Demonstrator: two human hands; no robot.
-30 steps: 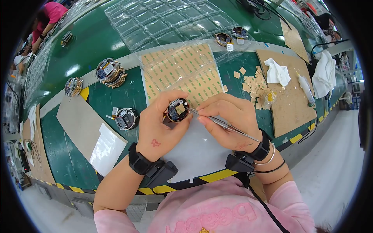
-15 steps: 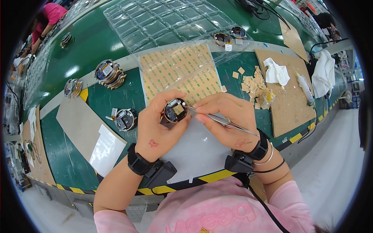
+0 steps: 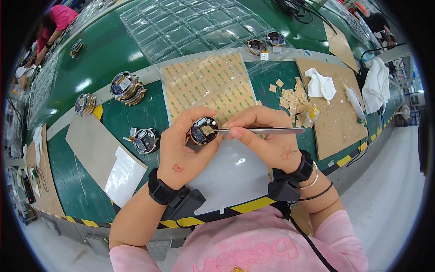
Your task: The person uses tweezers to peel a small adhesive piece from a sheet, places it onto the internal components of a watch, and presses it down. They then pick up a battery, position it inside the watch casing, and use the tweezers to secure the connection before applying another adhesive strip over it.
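Note:
My left hand (image 3: 183, 145) grips a small round circuit-board assembly (image 3: 197, 132) by its rim, face up. A tan square of adhesive (image 3: 207, 130) lies on that board. Between the thumb and fingers of my right hand (image 3: 267, 136) are metal tweezers (image 3: 272, 130), closed round their middle. Their tips reach the tan square; whether they pinch it I cannot tell. Beneath both hands is a white sheet (image 3: 226, 181). Just beyond lies a tan sheet of adhesive squares with green print (image 3: 204, 81). Another round assembly (image 3: 145, 141) sits left of my left hand.
Stacked round assemblies (image 3: 127, 88) stand at the left, beside a grey-brown board (image 3: 97, 145). A clear compartment tray (image 3: 190, 27) lies at the back. To the right are loose tan squares (image 3: 294, 97), a brown board (image 3: 335, 122) and a white tube (image 3: 355, 104). Another person (image 3: 61, 20) is far left.
My right hand has turned the tweezers from a slant to nearly level, and their tips have come down onto the tan square. The square looks slightly shifted. My left hand stays almost still.

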